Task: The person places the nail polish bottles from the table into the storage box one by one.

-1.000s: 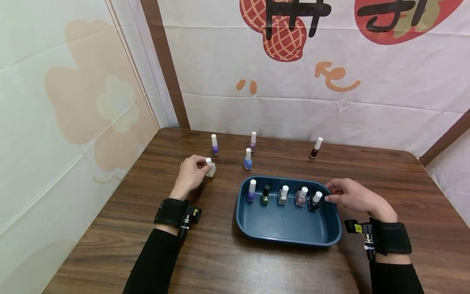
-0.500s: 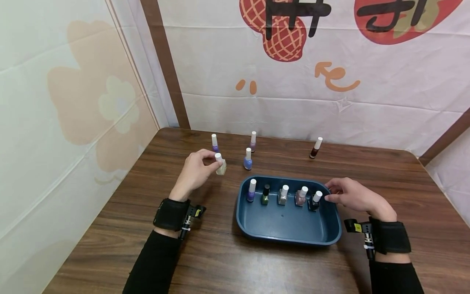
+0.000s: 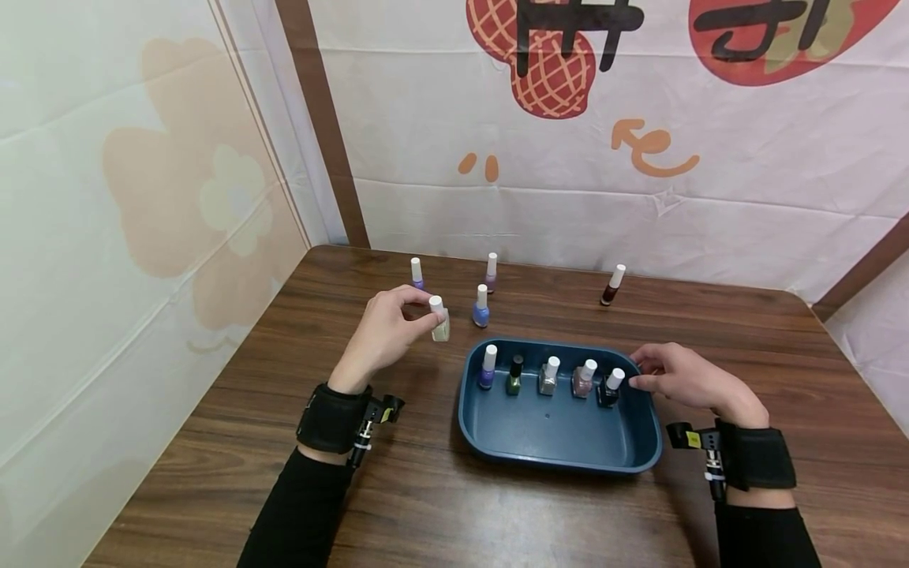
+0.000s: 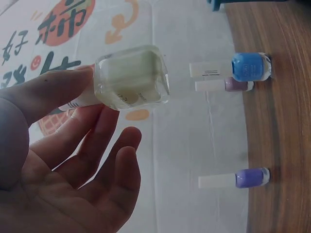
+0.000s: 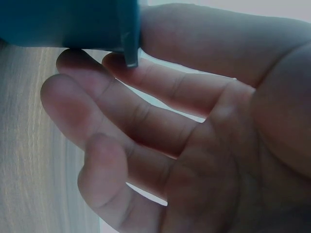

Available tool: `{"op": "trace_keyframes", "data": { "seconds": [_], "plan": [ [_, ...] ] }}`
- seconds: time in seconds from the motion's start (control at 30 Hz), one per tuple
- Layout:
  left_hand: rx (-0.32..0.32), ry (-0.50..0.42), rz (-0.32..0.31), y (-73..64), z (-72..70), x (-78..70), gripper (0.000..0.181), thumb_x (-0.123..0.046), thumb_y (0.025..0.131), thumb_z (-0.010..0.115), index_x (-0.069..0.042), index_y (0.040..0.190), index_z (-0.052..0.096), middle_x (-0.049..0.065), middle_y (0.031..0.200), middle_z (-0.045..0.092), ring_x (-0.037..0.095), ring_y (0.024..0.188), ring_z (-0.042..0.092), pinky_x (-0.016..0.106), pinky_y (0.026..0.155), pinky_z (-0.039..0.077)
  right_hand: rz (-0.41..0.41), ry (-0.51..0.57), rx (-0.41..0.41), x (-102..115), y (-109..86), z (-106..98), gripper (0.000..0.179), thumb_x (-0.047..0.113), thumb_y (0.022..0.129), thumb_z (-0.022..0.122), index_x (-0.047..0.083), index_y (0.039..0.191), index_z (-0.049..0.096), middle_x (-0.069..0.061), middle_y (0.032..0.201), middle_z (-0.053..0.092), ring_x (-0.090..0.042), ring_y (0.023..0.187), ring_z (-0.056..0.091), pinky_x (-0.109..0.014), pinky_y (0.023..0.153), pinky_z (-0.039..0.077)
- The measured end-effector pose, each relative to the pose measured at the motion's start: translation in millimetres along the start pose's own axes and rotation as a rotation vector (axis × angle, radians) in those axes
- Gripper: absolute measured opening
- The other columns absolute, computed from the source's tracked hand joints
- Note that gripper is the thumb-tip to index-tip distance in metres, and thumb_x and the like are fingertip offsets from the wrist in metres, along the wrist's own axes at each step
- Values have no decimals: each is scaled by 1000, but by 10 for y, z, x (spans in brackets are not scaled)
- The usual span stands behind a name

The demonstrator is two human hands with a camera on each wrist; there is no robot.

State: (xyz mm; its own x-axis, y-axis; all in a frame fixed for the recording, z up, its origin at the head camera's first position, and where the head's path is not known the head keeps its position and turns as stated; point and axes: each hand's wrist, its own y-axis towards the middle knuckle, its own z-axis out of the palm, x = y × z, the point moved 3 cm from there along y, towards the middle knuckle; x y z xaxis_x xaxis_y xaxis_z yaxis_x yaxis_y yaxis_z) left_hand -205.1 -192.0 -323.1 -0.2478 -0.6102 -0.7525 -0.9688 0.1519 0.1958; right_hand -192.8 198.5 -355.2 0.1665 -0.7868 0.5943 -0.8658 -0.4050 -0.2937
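Note:
My left hand (image 3: 387, 327) pinches a nail polish bottle (image 3: 441, 327) by its white cap, thumb against fingertips. Pale, milky polish shows through its clear glass (image 4: 132, 77) in the left wrist view, where the other fingers curl loosely below. The bottle hangs above the table, left of the blue tray (image 3: 554, 457). At the tray's far right corner, my right hand (image 3: 692, 383) holds the rim between thumb and fingers; the right wrist view shows the tray wall (image 5: 68, 24) there. Inside the tray, a row of bottles runs along the far side, from a purple one (image 3: 487, 371) to a black one (image 3: 609, 390).
Beyond the tray stand a blue bottle (image 3: 480, 312), a mauve bottle (image 3: 491, 276) and a dark red bottle (image 3: 612, 285). Another purple bottle (image 3: 417, 272) is partly hidden behind my left hand. A printed cloth (image 3: 426, 213) hangs at the table's back edge.
My left hand has lifted the pale nail polish bottle off the table and carried it right, toward the tray. The right hand and the tray have stayed in place.

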Motion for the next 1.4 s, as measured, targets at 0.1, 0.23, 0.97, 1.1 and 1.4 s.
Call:
{"op": "trace_keyframes", "data": {
  "seconds": [0.1,0.23,0.97,1.1,1.4],
  "plan": [
    [12,11,0,-10,5,-22,27,-24,88,70,-6,108,69,10,105,68,19,79,60,28,66,45,3,-2,0,-4,-5,2,37,19,94,61,-6,122,56,-11,101,68,-17,85,60,-32,67,48],
    [32,17,4,-25,19,-61,28,-25,88,70,-6,109,69,9,105,68,20,80,60,28,67,46,3,-4,1,-10,-4,3,37,19,94,60,-6,122,56,-11,101,68,-17,85,60,-32,67,48],
    [190,20,94,-98,220,-246,17,-22,88,70,-11,101,71,4,103,69,19,83,62,29,69,51,2,-11,-2,-29,31,-6,36,18,94,61,-5,121,57,-11,98,69,-19,82,59,-32,66,48],
    [232,24,103,-102,266,-266,16,-23,87,71,-12,98,72,3,101,69,17,83,63,28,69,52,9,-7,-1,-27,31,-5,36,18,94,60,-5,121,57,-11,98,68,-18,82,59,-32,66,47],
    [298,36,134,-101,361,-273,12,-21,85,74,-12,93,72,-1,83,67,16,77,60,26,64,47,16,-8,-2,-29,34,-11,36,19,94,60,-4,121,57,-10,97,68,-17,81,59,-32,66,47]
  ]
}}
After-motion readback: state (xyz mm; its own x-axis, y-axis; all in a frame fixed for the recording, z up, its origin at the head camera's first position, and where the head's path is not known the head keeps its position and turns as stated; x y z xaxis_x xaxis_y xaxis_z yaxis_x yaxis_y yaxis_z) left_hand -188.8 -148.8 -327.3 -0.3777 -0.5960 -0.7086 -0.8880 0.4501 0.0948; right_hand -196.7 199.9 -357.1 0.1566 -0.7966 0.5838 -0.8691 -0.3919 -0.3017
